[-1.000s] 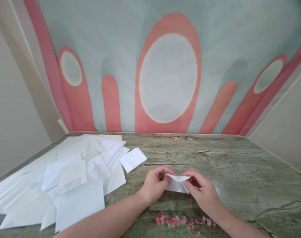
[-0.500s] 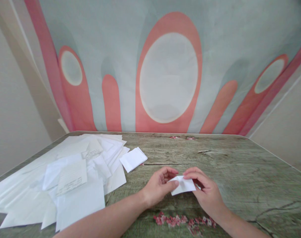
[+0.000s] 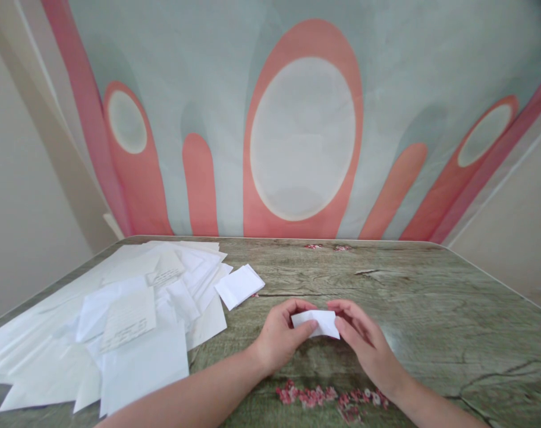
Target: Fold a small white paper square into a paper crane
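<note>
A small white piece of paper (image 3: 324,321), creased and slightly bent, is held above the wooden table between both hands. My left hand (image 3: 283,336) pinches its left part, thumb on the near face and fingers behind. My right hand (image 3: 367,340) has its thumb at the right edge, with the fingers curled behind the top right corner. The fingertips behind the paper are partly hidden. Beyond my left hand, a small stack of folded white paper (image 3: 240,286) lies on the table.
A large, loose pile of white sheets (image 3: 141,368) covers the left side of the wooden table (image 3: 453,321); a few bear printed text. Pink flower patterns mark the tabletop. A backdrop with coral arches (image 3: 304,142) rises behind the far edge.
The paper has shifted slightly left and up and now looks narrower from top to bottom. My right thumb has moved onto its right edge. The pile and stack stay put.
</note>
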{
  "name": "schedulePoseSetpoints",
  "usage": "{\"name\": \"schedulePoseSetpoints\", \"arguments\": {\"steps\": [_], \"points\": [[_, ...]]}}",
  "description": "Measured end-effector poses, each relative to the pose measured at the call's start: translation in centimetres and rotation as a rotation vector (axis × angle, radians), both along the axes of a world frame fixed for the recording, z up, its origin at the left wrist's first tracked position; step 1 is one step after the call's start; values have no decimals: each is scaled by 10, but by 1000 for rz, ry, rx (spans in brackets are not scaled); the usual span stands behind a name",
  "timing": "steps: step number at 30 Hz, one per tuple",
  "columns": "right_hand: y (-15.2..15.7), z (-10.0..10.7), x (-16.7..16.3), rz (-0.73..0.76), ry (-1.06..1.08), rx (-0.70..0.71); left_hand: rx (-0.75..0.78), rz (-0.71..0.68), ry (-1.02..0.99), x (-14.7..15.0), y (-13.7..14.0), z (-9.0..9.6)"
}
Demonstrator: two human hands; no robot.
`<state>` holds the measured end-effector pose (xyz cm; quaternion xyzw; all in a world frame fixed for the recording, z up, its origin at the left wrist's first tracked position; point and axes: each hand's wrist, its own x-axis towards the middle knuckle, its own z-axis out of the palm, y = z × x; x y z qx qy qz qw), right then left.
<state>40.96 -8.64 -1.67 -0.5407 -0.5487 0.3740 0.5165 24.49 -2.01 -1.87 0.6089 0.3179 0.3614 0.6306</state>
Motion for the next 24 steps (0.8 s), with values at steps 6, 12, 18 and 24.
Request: {"name": "schedulePoseSetpoints", "arguments": {"steps": [6, 12, 18, 24], "points": [[3, -8, -4, -4, -65, -31, 47, 10, 72, 0, -2, 3], [5, -11, -1, -28, -115, -30, 67, 15, 107, 0, -4, 9], [6, -11, -2, -54, -140, -15, 75, 31, 124, 0, -3, 4], [6, -7, -1, -107, -176, 125, 73, 94, 98, 0, 0, 0]]}}
